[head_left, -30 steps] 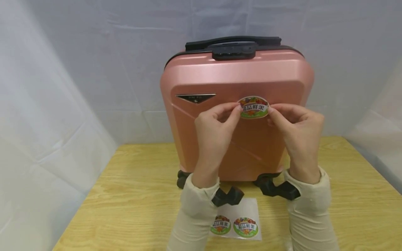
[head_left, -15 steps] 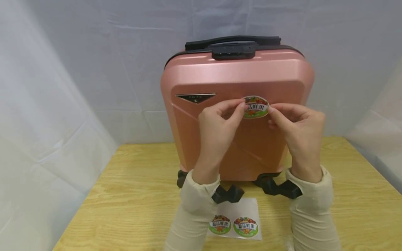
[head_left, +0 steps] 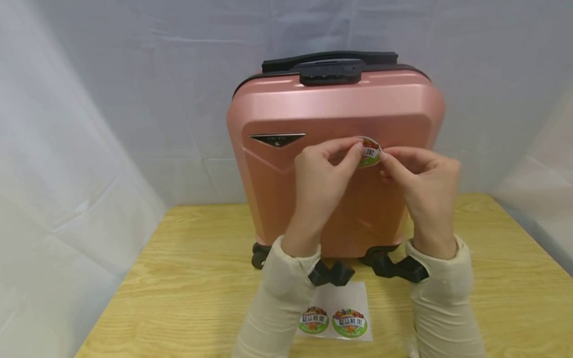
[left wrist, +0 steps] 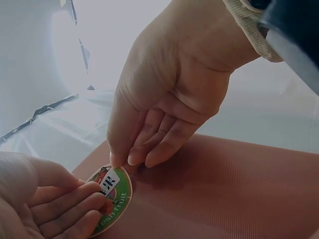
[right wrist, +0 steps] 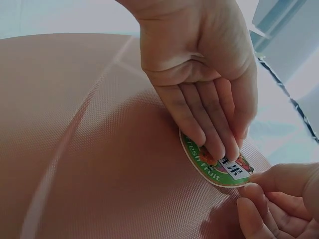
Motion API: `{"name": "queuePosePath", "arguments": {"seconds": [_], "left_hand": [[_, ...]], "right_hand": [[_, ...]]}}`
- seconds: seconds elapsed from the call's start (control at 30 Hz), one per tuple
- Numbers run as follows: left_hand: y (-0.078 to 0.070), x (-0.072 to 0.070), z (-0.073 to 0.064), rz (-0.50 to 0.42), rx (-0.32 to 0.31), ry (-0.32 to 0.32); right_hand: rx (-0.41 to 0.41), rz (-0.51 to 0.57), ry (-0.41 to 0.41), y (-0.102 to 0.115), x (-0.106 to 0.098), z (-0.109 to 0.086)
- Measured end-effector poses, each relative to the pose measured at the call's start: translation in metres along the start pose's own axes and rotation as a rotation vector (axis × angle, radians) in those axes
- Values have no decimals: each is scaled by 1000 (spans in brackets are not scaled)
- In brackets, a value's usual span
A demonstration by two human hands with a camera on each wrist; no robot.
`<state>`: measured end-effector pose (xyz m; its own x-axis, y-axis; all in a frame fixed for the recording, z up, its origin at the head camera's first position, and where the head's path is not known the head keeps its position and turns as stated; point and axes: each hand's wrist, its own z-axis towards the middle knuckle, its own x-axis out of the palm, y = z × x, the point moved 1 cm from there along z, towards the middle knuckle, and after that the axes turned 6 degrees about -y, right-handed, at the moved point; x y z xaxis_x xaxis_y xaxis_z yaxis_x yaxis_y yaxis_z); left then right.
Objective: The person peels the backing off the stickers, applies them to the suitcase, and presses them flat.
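Note:
An oval fruit sticker (head_left: pixel 370 155) with a green lower band and dark lettering lies against the front of a pink hard-shell suitcase (head_left: pixel 331 104). My left hand (head_left: pixel 323 181) covers the sticker's left half. In the right wrist view, the left hand's fairly straight fingers (right wrist: pixel 203 102) press on the face of the sticker (right wrist: pixel 213 174). At the sticker's right edge, my right hand (head_left: pixel 423 184) pinches the rim between thumb and forefinger. The left wrist view has the right hand (left wrist: pixel 164 89) above, and the left hand (left wrist: pixel 55 204) at lower left.
The suitcase stands upright on a wooden table (head_left: pixel 192 278), its black handle (head_left: pixel 331 57) on top. A dark triangular badge (head_left: pixel 277 140) is on its upper left. A white backing sheet (head_left: pixel 351 297) with two matching stickers lies in front, partly behind the left sleeve. White cloth hangs behind.
My left hand has slid right across the sticker from its left edge, covering more of it. The right hand stays at the right edge.

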<state>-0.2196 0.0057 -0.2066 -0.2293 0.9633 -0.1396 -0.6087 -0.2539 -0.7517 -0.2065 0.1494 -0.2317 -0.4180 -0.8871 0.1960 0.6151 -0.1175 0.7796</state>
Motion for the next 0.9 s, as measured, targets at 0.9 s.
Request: {"name": "queuePosePath", "arguments": {"seconds": [0.9], "left_hand": [[-5, 11, 0, 68, 30, 72]], "right_hand": [[-17, -59, 27, 1, -7, -4]]}}
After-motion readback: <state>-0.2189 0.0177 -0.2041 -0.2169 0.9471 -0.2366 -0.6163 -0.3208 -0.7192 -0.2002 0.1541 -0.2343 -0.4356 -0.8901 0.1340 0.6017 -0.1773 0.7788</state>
